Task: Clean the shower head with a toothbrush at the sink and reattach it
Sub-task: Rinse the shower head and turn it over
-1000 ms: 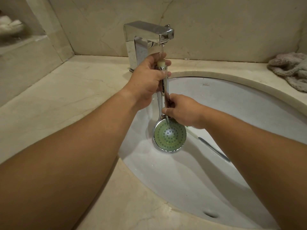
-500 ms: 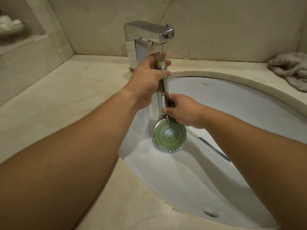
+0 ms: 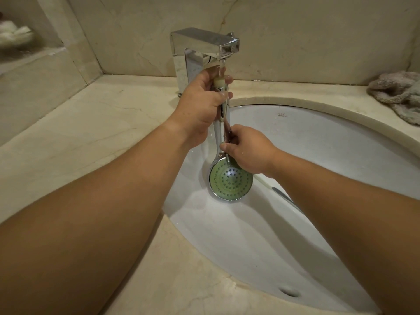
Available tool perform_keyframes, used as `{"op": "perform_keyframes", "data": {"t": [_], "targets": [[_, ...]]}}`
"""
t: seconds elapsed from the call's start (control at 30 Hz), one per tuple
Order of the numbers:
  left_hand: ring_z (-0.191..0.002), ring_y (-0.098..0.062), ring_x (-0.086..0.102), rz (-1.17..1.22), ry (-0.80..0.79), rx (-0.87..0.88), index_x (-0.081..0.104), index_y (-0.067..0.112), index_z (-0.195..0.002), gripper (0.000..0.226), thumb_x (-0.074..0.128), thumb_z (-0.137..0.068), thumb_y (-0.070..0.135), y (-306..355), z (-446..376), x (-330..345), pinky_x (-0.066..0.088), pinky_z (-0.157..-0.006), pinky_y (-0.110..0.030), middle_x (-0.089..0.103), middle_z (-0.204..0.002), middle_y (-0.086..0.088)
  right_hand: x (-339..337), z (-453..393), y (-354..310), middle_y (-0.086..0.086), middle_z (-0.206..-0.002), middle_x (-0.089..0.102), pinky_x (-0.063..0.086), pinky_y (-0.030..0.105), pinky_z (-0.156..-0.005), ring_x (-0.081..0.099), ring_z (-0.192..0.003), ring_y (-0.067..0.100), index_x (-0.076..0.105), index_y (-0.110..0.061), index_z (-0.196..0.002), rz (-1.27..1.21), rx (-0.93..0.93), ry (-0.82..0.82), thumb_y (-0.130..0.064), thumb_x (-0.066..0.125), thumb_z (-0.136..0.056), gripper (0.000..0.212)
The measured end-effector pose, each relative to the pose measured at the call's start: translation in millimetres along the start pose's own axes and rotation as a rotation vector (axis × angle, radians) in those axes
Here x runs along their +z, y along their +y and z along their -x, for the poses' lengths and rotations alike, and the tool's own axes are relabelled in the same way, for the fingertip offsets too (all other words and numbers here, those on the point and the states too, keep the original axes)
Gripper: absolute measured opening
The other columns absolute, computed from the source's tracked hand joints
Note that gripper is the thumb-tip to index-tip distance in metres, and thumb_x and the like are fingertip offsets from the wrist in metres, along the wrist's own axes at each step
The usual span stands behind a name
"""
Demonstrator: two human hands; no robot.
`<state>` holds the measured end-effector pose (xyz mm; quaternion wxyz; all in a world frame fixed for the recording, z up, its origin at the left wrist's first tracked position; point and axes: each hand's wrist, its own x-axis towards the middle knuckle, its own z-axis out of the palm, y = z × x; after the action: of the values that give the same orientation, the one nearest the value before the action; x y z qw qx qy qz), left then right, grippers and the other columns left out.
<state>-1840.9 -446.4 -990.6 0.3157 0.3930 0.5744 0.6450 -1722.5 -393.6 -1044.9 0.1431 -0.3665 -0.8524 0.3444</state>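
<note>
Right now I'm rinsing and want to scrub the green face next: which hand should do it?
Probably the right hand: it grips the toothbrush just above the shower head, while the left hand grips the handle's top under the tap.

The shower head [image 3: 230, 179] hangs in the sink [image 3: 318, 137], below the faucet [image 3: 204, 45]; a towel [image 3: 396, 93] lies right.

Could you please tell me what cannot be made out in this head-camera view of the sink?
- Toothbrush, head view: the right hand covers most of it; bristles unseen.
- Shower head handle, head view: largely wrapped by the left hand.
- Sink drain, head view: hidden behind the right forearm.
- Grey towel, head view: cut off by the right edge.
</note>
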Motion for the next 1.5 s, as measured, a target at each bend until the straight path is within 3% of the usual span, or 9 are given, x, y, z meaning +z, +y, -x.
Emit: {"op": "perform_keyframes", "data": {"t": [0.13,0.33,0.63,1.13,1.3,1.5], "targets": [[-0.106,-0.019,0.067,0.006,0.002,0.009,0.057,0.022,-0.127,0.043,0.047,-0.101,-0.011,-0.6,-0.8,-0.3,0.048,-0.081,-0.034,0.067,-0.119,0.003,3.8,-0.3,0.0,0.001,-0.099,0.064,0.046,0.032,-0.074,0.060,-0.090,0.020,0.057,-0.020,-0.113,-0.001,-0.003,0.018,-0.033,0.059,-0.095,0.022],[-0.106,-0.018,0.067,0.012,-0.015,0.038,0.055,0.020,-0.132,0.044,0.048,-0.101,-0.011,2.5,0.5,1.8,0.044,-0.069,-0.025,0.066,-0.122,0.001,1.6,0.3,-0.6,-0.002,-0.097,0.061,0.039,0.029,-0.068,0.056,-0.088,0.020,0.055,-0.020,-0.110,0.004,-0.004,0.060,-0.034,0.057,-0.096,0.019],[-0.110,-0.020,0.065,0.046,-0.030,0.049,0.054,0.017,-0.135,0.044,0.047,-0.102,-0.011,1.0,-0.3,1.7,0.050,-0.067,-0.014,0.063,-0.122,-0.004,0.1,0.9,-2.8,0.000,-0.098,0.061,0.041,0.031,-0.071,0.057,-0.089,0.021,0.055,-0.020,-0.109,0.011,0.010,0.049,-0.034,0.057,-0.096,0.019],[-0.102,-0.015,0.066,0.039,-0.035,0.059,0.054,0.016,-0.137,0.045,0.047,-0.102,-0.011,-0.7,-1.8,1.1,0.050,-0.068,-0.014,0.063,-0.119,-0.002,0.4,2.7,-4.7,-0.001,-0.097,0.059,0.039,0.030,-0.071,0.055,-0.088,0.020,0.051,-0.021,-0.107,0.039,0.004,0.036,-0.033,0.054,-0.098,0.015],[-0.112,-0.018,0.064,0.026,-0.044,0.055,0.051,0.014,-0.144,0.047,0.046,-0.104,-0.010,-2.3,-3.6,1.7,0.051,-0.074,-0.015,0.062,-0.121,0.000,0.5,2.4,-4.4,0.000,-0.098,0.059,0.038,0.030,-0.071,0.054,-0.089,0.021,0.051,-0.020,-0.108,0.036,0.005,0.036,-0.032,0.054,-0.098,0.016],[-0.107,-0.017,0.060,0.027,-0.052,0.050,0.052,0.017,-0.139,0.044,0.046,-0.104,-0.009,-2.7,-4.3,2.1,0.047,-0.066,-0.013,0.062,-0.122,-0.001,0.5,2.5,-3.7,0.001,-0.100,0.059,0.038,0.030,-0.070,0.055,-0.089,0.021,0.051,-0.019,-0.110,0.015,0.022,0.034,-0.033,0.054,-0.098,0.018]]}}
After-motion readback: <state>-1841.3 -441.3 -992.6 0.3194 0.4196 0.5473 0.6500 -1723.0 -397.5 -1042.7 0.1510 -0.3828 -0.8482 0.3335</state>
